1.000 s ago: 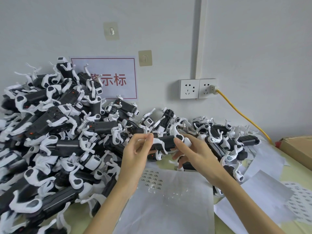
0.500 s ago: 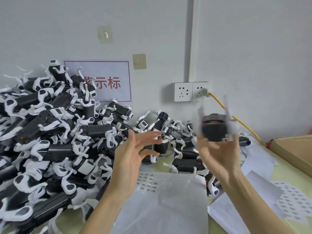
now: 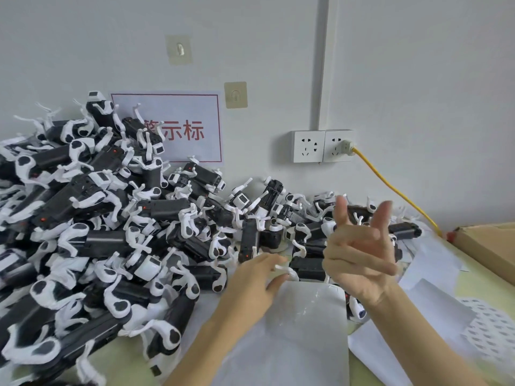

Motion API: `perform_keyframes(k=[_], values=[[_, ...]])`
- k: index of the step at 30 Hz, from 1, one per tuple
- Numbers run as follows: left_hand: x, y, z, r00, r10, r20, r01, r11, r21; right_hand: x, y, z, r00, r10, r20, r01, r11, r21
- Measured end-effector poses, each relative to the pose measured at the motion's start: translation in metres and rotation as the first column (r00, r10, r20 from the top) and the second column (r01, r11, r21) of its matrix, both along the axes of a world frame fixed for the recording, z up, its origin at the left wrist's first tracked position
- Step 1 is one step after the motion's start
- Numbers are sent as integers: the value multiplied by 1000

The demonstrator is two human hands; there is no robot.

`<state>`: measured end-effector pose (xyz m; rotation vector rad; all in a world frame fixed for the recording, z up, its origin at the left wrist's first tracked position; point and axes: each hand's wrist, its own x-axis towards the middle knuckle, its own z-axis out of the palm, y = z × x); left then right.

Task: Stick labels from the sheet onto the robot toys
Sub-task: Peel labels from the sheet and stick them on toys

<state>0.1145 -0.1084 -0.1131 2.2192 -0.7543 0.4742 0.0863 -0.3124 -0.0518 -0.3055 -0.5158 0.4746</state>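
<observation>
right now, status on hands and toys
Left hand open, reaching over label sheet. Right hand open, empty, raised. Robot toys piled left, none held.

Two empty hands, left hand [image 3: 255, 277] and right hand [image 3: 359, 254], before heaped robot toys [image 3: 111, 218].

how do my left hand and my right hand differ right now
The left hand lies low, fingers stretched flat over the label sheet, reaching toward the robot toys; the right hand is raised, palm showing, fingers spread above the toys. Both hold nothing.
</observation>
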Motion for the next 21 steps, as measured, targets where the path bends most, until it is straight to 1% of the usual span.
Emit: perform_keyframes(k=[1, 2, 4, 8, 11, 13, 14, 15, 16, 17, 18, 19, 20, 21], values=[[0, -2, -1, 1000, 11, 4, -11, 1000, 10, 1, 2, -2, 996, 74, 53, -75, 997, 17], [1, -3, -2, 1000, 20, 11, -20, 1000, 9, 1, 4, -2, 995, 78, 64, -79, 997, 4], [2, -4, 0, 998, 47, 52, -46, 999, -29, 2, 5, -2, 997, 72, 9, -72, 997, -9], [1, 2, 9, 981, 90, 173, -56, 980, -189, 6, 2, -6, 996, 86, -30, -85, 996, 35], [1, 10, 15, 962, 148, 229, -81, 958, -276, 7, 2, -10, 989, 146, 4, -145, 985, 97], [0, 13, 18, 944, 209, 257, -113, 933, -342, 9, 2, -11, 988, 153, 32, -156, 982, 107], [-1, 14, 20, 934, 236, 269, -127, 920, -370, 10, 2, -10, 994, 103, 34, -106, 992, 72], [-2, 15, 21, 924, 261, 278, -139, 910, -391, 11, 2, -8, 1000, -2, 31, 3, 1000, -11], [-3, 15, 22, 917, 278, 285, -148, 902, -405, 12, 3, -6, 986, -165, 40, 169, 975, -146], [-4, 15, 23, 913, 288, 289, -152, 898, -414, 12, 5, -5, 938, -336, 82, 344, 887, -306], [-5, 14, 24, 911, 294, 291, -154, 895, -420, 13, 8, -6, 862, -481, 159, 497, 741, -452], [-6, 14, 24, 907, 302, 293, -162, 893, -420, 13, 11, -8, 766, -585, 266, 622, 569, -539], [-7, 14, 26, 898, 323, 300, -181, 891, -418, 14, 14, -11, 659, -646, 385, 720, 393, -572], [-8, 15, 27, 880, 356, 316, -212, 887, -410, 14, 18, -13, 551, -665, 504, 792, 227, -567]])
